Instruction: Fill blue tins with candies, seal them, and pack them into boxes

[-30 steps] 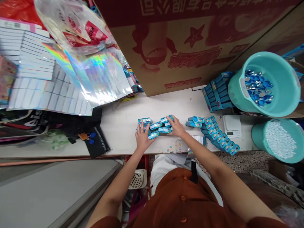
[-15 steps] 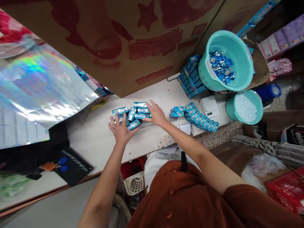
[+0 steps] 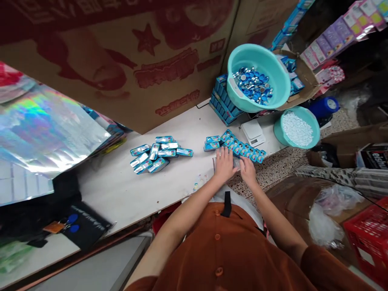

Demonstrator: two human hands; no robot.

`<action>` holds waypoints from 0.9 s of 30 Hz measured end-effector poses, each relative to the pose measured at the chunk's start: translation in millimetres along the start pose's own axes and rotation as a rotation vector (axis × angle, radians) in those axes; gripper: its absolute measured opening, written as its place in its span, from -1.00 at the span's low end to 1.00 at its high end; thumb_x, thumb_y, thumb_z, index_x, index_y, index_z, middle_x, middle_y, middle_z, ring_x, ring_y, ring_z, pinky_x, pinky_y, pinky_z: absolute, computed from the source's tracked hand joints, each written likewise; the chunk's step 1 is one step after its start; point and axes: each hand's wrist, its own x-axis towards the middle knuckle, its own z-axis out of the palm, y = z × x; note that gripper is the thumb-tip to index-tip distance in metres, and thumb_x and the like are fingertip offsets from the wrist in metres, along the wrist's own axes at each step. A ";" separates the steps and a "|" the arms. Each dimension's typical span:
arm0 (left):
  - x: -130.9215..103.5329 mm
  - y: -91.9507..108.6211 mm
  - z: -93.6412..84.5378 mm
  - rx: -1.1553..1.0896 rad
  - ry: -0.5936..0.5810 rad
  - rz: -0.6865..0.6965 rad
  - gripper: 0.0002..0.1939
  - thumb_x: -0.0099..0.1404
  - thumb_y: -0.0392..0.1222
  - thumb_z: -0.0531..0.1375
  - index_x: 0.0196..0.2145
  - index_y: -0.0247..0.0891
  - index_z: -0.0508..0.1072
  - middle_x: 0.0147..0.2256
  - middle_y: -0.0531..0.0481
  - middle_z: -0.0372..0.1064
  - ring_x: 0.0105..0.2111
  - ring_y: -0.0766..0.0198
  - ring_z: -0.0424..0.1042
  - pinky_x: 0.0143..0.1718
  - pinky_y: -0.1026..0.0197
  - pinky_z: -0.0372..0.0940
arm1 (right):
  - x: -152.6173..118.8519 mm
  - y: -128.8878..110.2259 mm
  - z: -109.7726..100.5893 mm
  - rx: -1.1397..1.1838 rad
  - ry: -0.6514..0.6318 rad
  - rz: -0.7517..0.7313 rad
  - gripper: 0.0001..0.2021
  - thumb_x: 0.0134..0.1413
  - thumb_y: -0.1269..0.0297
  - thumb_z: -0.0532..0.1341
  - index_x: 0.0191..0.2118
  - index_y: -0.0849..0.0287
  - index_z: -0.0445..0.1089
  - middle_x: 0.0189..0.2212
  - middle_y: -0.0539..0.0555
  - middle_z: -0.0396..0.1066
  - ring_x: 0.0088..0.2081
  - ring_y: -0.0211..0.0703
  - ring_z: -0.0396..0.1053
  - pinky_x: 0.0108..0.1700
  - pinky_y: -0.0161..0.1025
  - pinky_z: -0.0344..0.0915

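Note:
A loose pile of small blue tins (image 3: 159,153) lies on the white table (image 3: 121,190), with neither hand on it. Further right a slanting row of the same blue tins (image 3: 242,148) runs along the table's edge. My left hand (image 3: 224,163) rests flat, fingers spread, on a small white paper just in front of that row. My right hand (image 3: 247,170) lies beside it at the table's edge, touching the same paper near the row's right end. Neither hand grips a tin.
A large printed cardboard box (image 3: 136,60) stands behind the table. A teal basin (image 3: 257,76) with blue and silver lids sits on stacked blue boxes (image 3: 222,101). A small white scale (image 3: 254,132), a teal basin of white pellets (image 3: 297,127), holographic sheets (image 3: 45,125) and a red crate (image 3: 368,238) surround.
Both hands left the pile of tins and moved right to the paper by the row of tins. The view swung further right.

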 end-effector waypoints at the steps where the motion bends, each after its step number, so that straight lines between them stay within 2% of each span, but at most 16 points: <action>1: 7.4 1.1 7.3 0.043 -0.108 -0.051 -0.16 0.16 0.09 0.22 0.23 -0.51 0.09 0.17 -0.49 0.14 0.23 -0.21 0.05 0.23 -0.18 -0.15 | -6.0 2.4 -1.1 0.010 0.001 0.014 -0.59 0.29 0.11 -0.09 0.01 0.21 0.35 -0.05 0.25 0.39 0.01 0.02 0.31 0.09 0.03 0.23; 2: 11.8 -0.8 13.8 0.071 -0.217 -0.096 -0.15 0.13 0.06 0.26 0.21 -0.53 0.11 0.10 -0.52 0.23 0.16 -0.22 0.18 0.19 -0.16 -0.06 | -11.1 4.8 -2.5 0.023 0.004 0.027 -0.59 0.28 0.10 -0.08 0.01 0.20 0.35 -0.05 0.25 0.39 0.01 0.02 0.31 0.09 0.04 0.24; 4: 12.2 -10.0 22.3 0.093 -0.384 -0.130 -0.30 0.15 -0.03 0.27 0.14 -0.48 0.21 -0.05 -0.44 0.38 -0.01 -0.12 0.37 0.08 -0.06 0.11 | -18.9 10.5 -7.0 0.052 0.012 0.046 -0.60 0.27 0.09 -0.06 0.02 0.20 0.35 -0.06 0.25 0.39 0.00 0.03 0.32 0.09 0.05 0.25; 6: 4.3 -21.4 23.2 0.076 -0.437 -0.081 -0.50 0.23 -0.08 0.21 0.07 -0.35 0.30 -0.12 -0.30 0.45 -0.11 -0.02 0.44 -0.03 0.05 0.19 | -23.7 16.5 -13.9 0.069 0.008 0.038 -0.60 0.26 0.08 -0.02 0.04 0.21 0.34 -0.04 0.25 0.38 0.02 0.05 0.32 0.10 0.06 0.24; 10: -16.0 -39.4 2.2 -0.165 -0.330 0.028 -0.64 0.32 -0.02 0.10 0.03 -0.14 0.38 -0.11 -0.12 0.48 -0.13 0.08 0.46 -0.12 0.16 0.25 | -21.4 19.1 -32.1 0.094 -0.071 -0.132 -0.54 0.17 0.07 0.13 0.13 0.16 0.27 0.04 0.23 0.34 0.08 0.06 0.27 0.14 0.08 0.21; 13: -21.0 -48.3 -28.6 -0.459 -0.226 0.036 -0.67 0.34 0.02 0.07 -0.07 -0.13 0.47 -0.10 -0.04 0.49 -0.15 0.15 0.47 -0.14 0.22 0.28 | -6.0 7.1 -46.5 0.135 -0.137 -0.311 -0.46 0.10 0.05 0.21 0.17 0.12 0.23 0.10 0.19 0.30 0.16 0.06 0.21 0.20 0.09 0.14; 16: -20.3 -53.9 -65.2 -0.601 -0.203 0.044 -0.67 0.33 0.04 0.08 -0.18 -0.18 0.53 -0.16 -0.03 0.52 -0.18 0.18 0.47 -0.13 0.23 0.30 | 16.9 -13.4 -61.2 0.184 -0.111 -0.380 -0.42 0.08 0.06 0.23 0.19 0.12 0.21 0.15 0.19 0.26 0.20 0.06 0.15 0.24 0.10 0.08; 18: -22.4 -55.6 -87.9 -0.619 -0.217 0.048 -0.67 0.31 0.04 0.10 -0.22 -0.21 0.53 -0.20 -0.02 0.52 -0.22 0.19 0.47 -0.16 0.23 0.30 | 30.4 -28.3 -71.0 0.266 -0.078 -0.377 -0.44 0.06 0.07 0.25 0.16 0.13 0.25 0.13 0.19 0.28 0.18 0.05 0.17 0.24 0.08 0.08; 20: -28.8 -55.9 -105.8 -0.641 -0.228 0.033 -0.67 0.31 0.04 0.10 -0.23 -0.23 0.53 -0.23 -0.02 0.52 -0.25 0.21 0.46 -0.20 0.25 0.31 | 38.1 -42.1 -78.7 0.400 -0.130 -0.357 -0.51 0.01 0.08 0.29 0.07 0.11 0.35 0.04 0.16 0.37 0.11 0.02 0.26 0.19 0.02 0.14; 24: -51.2 -54.9 -123.6 -0.629 -0.205 -0.001 -0.67 0.34 0.03 0.06 -0.25 -0.24 0.51 -0.28 -0.03 0.49 -0.29 0.23 0.44 -0.24 0.23 0.32 | 32.1 -62.9 -81.6 0.705 -0.419 -0.160 -0.71 -0.04 0.07 0.30 -0.24 0.16 0.50 -0.28 0.07 0.51 -0.20 -0.10 0.44 -0.09 -0.17 0.32; 27: -68.4 -51.7 -125.4 -0.402 -0.080 0.059 -0.71 0.34 -0.01 0.07 -0.28 -0.20 0.52 -0.22 -0.07 0.47 -0.19 0.17 0.41 -0.10 0.11 0.28 | 18.7 -72.1 -75.9 0.827 -0.586 -0.018 -0.70 -0.05 0.04 0.29 -0.35 0.21 0.50 -0.44 0.03 0.48 -0.37 -0.19 0.41 -0.28 -0.27 0.30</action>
